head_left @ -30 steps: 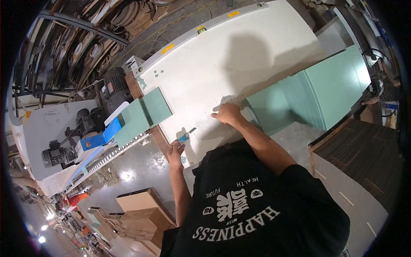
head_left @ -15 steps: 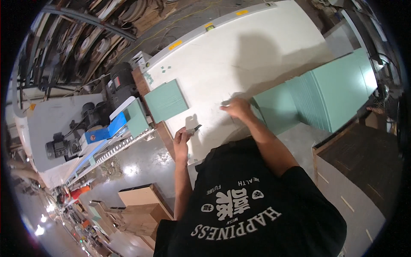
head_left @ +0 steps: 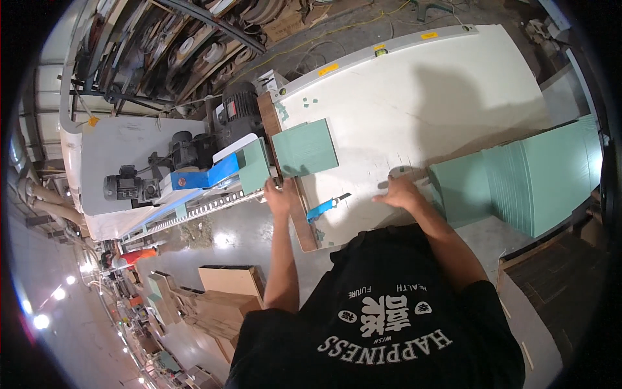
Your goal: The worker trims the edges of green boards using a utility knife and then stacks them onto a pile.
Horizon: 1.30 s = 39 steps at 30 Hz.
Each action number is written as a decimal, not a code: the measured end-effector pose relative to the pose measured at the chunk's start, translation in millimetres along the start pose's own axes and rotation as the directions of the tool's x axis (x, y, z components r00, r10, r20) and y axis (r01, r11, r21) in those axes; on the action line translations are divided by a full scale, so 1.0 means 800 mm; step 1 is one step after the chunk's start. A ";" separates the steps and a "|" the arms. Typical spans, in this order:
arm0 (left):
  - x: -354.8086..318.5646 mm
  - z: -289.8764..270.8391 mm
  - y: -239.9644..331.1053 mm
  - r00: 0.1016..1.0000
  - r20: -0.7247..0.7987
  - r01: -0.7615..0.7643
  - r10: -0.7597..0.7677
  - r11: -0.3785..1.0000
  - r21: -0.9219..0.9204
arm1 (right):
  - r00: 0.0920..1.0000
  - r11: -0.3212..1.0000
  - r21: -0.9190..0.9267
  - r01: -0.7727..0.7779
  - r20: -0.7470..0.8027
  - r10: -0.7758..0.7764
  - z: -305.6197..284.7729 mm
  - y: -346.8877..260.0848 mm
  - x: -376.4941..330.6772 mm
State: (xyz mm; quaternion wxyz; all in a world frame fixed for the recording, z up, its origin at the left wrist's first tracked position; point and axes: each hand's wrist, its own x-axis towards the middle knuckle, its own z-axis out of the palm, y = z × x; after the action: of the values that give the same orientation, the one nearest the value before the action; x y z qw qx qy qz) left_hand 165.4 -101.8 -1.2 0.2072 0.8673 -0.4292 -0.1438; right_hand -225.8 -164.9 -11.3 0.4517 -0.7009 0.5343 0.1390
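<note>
My left hand [head_left: 279, 196] reaches to the near corner of a green panel [head_left: 254, 167] that sticks out of the machine's end. Its thumb and fingers look apart; whether they touch the panel is hard to tell. A blue-handled utility knife [head_left: 327, 207] lies on the white table [head_left: 369, 136], its dark blade pointing right. My right hand [head_left: 399, 193] hovers over or rests on the table with thumb and fingers spread, holding nothing. Beyond the knife, flat green panels [head_left: 304, 148] lie at the table's left end.
A fanned stack of green panels [head_left: 534, 172] covers the table's right end. A long spirit level [head_left: 382, 52] runs along the far edge. Left stands a machine with black motors [head_left: 240, 107] and a slotted conveyor rail [head_left: 194, 216]. Small green scraps [head_left: 282, 111] lie near the far left corner.
My left hand has put the knife down on the table and moved left to the panel at the machine. My view has shifted left; my right hand stays open near the stack.
</note>
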 end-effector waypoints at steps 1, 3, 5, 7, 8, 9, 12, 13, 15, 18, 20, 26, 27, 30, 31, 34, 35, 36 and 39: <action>0.021 0.003 -0.033 0.994 -0.106 0.022 -0.015 0.997 0.069 | 0.999 0.995 -0.091 0.041 0.012 -0.040 0.014 0.000 0.008; 0.058 -0.012 -0.083 0.992 -0.121 0.053 -0.033 0.985 0.167 | 0.992 0.995 -0.098 0.025 0.122 -0.012 0.024 -0.009 0.008; 0.086 -0.022 -0.104 0.992 -0.117 0.068 -0.039 0.962 0.263 | 0.983 0.991 -0.132 -0.018 0.180 0.042 0.023 -0.017 -0.007; 0.105 -0.030 -0.111 0.980 -0.003 0.185 -0.200 0.902 0.391 | 0.982 0.995 -0.096 -0.024 0.184 0.041 0.027 -0.009 -0.007; 0.109 -0.034 -0.114 0.971 0.076 0.186 -0.227 0.917 0.353 | 0.981 0.998 -0.066 -0.008 0.194 0.021 0.030 -0.002 -0.005; 0.105 -0.032 -0.118 0.973 0.081 0.175 -0.218 0.917 0.358 | 0.979 0.999 -0.037 0.008 0.203 -0.001 0.033 0.004 -0.003; 0.087 -0.015 -0.083 0.971 0.124 0.152 -0.205 0.927 0.343 | 0.972 0.999 -0.032 -0.014 0.235 0.021 0.030 0.012 -0.001; 0.082 -0.014 -0.083 0.971 0.135 0.139 -0.196 0.927 0.349 | 0.972 1.000 -0.020 -0.024 0.234 0.028 0.026 0.007 -0.004; 0.071 -0.003 -0.080 0.988 0.121 0.042 -0.093 0.926 0.375 | 0.963 0.996 -0.086 -0.032 0.265 0.054 0.017 -0.007 -0.014; 0.056 0.009 -0.057 0.991 0.135 -0.040 -0.012 0.925 0.378 | 0.958 0.991 -0.128 -0.047 0.276 0.082 0.033 -0.011 0.004; 0.045 0.013 -0.050 0.992 0.112 -0.088 0.049 0.927 0.366 | 0.956 0.989 -0.130 -0.069 0.276 0.102 0.037 -0.018 0.006; 0.017 0.055 -0.001 0.924 0.261 -0.371 0.279 0.819 0.439 | 0.947 0.988 -0.135 -0.072 0.300 0.110 0.026 -0.024 -0.004; 0.018 0.060 0.007 0.913 0.277 -0.390 0.299 0.839 0.380 | 0.948 0.990 -0.123 -0.064 0.302 0.098 0.025 -0.018 -0.005; 0.036 0.068 0.037 0.899 0.195 -0.438 0.392 0.825 0.357 | 0.952 0.993 -0.108 -0.045 0.297 0.075 0.033 -0.002 -0.003; 0.049 0.068 0.039 0.898 0.197 -0.440 0.394 0.823 0.359 | 0.953 0.992 -0.117 -0.035 0.294 0.069 0.036 0.000 -0.004; 0.108 0.062 0.039 0.895 0.164 -0.441 0.414 0.772 0.458 | 0.957 0.990 -0.141 0.012 0.288 0.030 0.038 -0.002 -0.007; 0.132 0.061 0.040 0.880 0.199 -0.475 0.432 0.771 0.425 | 0.959 0.991 -0.134 -0.002 0.281 0.040 0.038 -0.004 -0.007; 0.153 0.058 0.040 0.859 0.262 -0.512 0.440 0.742 0.432 | 0.958 0.987 -0.161 -0.003 0.284 0.049 0.040 -0.009 -0.005; 0.202 0.064 0.067 0.813 0.484 -0.552 0.323 0.690 0.468 | 0.959 0.983 -0.181 -0.040 0.269 0.088 0.048 -0.006 0.000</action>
State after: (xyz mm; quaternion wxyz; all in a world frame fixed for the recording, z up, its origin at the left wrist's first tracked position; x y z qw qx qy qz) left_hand 202.4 -273.0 -31.7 -0.1266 0.7142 -0.6802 -0.1065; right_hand -210.6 -135.1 -30.2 0.4542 -0.6936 0.4743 0.2960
